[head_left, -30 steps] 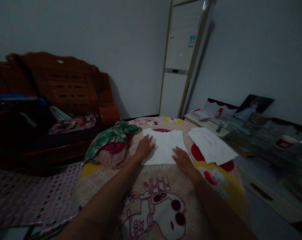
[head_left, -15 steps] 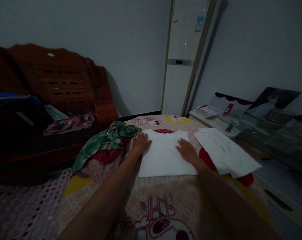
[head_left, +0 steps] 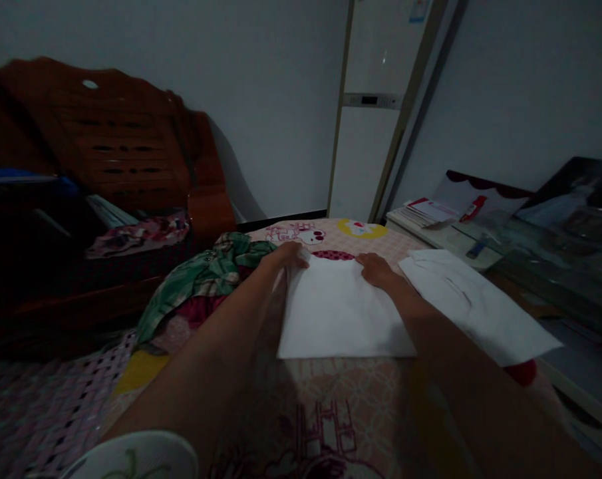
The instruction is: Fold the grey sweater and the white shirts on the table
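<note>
A folded white garment lies flat on a pink cartoon-print cover in front of me. Both my arms reach forward over it. My left hand is at its far left corner with the fingers curled on the cloth. At the far right corner, my right hand is curled on the edge in the same way. The room is dim and the fingertips are hard to make out.
A second folded white garment lies to the right. A heap of green plaid and pink clothes sits to the left. Behind are a wooden bench, a tall white air conditioner and a glass table with papers.
My hands slid from the near and middle part of the white garment up to its far corners, and went from lying flat to curling on the edge. The camera tipped down and closer.
</note>
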Demonstrator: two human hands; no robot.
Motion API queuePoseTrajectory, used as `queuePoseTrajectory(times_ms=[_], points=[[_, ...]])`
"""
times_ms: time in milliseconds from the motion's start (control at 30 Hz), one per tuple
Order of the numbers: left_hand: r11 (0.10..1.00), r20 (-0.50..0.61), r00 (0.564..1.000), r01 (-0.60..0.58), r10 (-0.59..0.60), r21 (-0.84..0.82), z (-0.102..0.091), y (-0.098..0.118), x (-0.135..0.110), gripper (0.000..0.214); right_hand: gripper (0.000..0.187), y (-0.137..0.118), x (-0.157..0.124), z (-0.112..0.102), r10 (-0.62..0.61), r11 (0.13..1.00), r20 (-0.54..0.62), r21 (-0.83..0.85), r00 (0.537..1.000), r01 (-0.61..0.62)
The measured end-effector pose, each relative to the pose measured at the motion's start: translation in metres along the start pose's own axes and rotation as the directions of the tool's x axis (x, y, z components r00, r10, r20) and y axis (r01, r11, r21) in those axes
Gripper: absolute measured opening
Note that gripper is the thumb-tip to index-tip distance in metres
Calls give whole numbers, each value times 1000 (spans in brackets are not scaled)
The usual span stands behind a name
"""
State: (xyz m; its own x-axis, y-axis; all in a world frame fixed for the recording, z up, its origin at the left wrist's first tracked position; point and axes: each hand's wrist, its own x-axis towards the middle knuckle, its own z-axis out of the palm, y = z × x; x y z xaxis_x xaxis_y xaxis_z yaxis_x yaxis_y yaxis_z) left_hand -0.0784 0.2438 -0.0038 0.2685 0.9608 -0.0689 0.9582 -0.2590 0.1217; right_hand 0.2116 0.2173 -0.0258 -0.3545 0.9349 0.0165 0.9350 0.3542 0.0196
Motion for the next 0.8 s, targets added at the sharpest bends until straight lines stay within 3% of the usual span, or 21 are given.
queuePoseTrajectory(times_ms=[100,300,533,700,800], points=[[998,76,995,56,-58,23,-6,-1,9,64,59,0,10,-10,-32,999,56,-24,998,33],[998,108,992,68,-67,-2,-9,5,16,75,55,3,29,-27,12,996,174,-85,985,3],[999,74,996,49,-49,-1,-10,11,9,66,53,12,27,-35,24,994,140,-113,990,-8],[999,-40,998,43,-43,21,-17,21,-9,58,43,13,7,-46,4,992,85,-130,996,7],[999,-160,987,31,-30,6,-23,26,-33,43,43,11,-16,-54,11,991,-28,-134,1000,-15]])
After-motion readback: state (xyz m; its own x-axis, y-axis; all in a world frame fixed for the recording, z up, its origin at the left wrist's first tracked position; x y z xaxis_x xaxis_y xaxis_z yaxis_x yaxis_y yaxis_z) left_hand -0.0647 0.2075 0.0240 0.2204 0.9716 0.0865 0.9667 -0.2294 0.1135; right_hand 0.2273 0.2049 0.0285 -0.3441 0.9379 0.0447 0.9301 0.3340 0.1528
